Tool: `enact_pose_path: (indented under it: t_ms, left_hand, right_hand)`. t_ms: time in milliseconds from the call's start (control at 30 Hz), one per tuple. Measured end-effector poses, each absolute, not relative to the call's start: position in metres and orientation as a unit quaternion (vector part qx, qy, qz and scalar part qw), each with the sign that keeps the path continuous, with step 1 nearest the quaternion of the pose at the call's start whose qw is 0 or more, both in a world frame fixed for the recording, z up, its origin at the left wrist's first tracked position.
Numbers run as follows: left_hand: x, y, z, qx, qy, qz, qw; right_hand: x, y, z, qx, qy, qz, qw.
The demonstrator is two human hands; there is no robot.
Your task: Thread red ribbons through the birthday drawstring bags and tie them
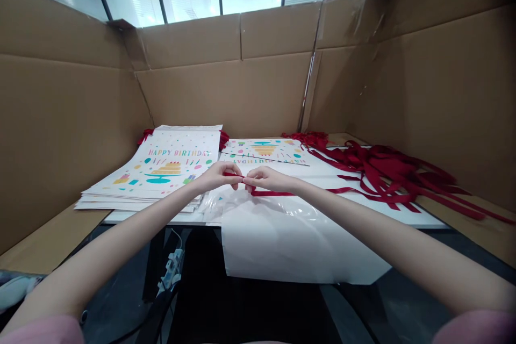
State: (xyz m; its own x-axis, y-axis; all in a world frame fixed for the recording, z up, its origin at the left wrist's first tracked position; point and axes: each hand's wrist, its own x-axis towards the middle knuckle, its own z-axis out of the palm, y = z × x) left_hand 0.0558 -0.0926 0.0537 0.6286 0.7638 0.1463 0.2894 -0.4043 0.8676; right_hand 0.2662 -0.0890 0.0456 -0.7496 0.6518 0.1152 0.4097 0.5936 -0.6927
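Note:
My left hand (220,175) and my right hand (264,178) meet near the middle of the table, both pinching one red ribbon (274,193). Part of that ribbon trails right, passing beneath my right forearm. Under my hands lies a white sheet with clear plastic (294,247), hanging over the table's front edge. A printed birthday sheet (282,150), upside down to me, lies just behind my hands. To the left is a stack of "HAPPY BIRTHDAY" printed sheets (161,164), with bits of red ribbon showing behind it.
Many loose red ribbons (387,166) are heaped at the right of the white table (423,219). Tall cardboard walls (217,91) enclose the left, back and right sides. Below the table at left hangs a power strip (171,270) with cables.

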Motion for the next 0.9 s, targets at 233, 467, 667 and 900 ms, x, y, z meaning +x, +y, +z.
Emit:
enact_pose_path:
  t_ms: [233,467,667,900]
  left_hand:
    - [0.053,-0.069,0.042,0.810,0.366,0.260,0.377]
    - [0.072,0.001,0.007,0.835,0.438,0.238,0.232]
    - [0.128,0.054,-0.006,0.877,0.431,0.187,0.106]
    - [0.177,0.085,-0.024,0.884,0.446,0.131,-0.041]
  right_hand:
    - [0.283,-0.085,0.016,-0.294,-0.804,0.395,0.332]
    - [0.302,-0.092,-0.024,-0.343,-0.647,0.438,0.521]
    - [0.317,-0.091,-0.047,-0.337,-0.518,0.488,0.616]
    - [0.319,-0.093,-0.043,-0.354,-0.495,0.494,0.621]
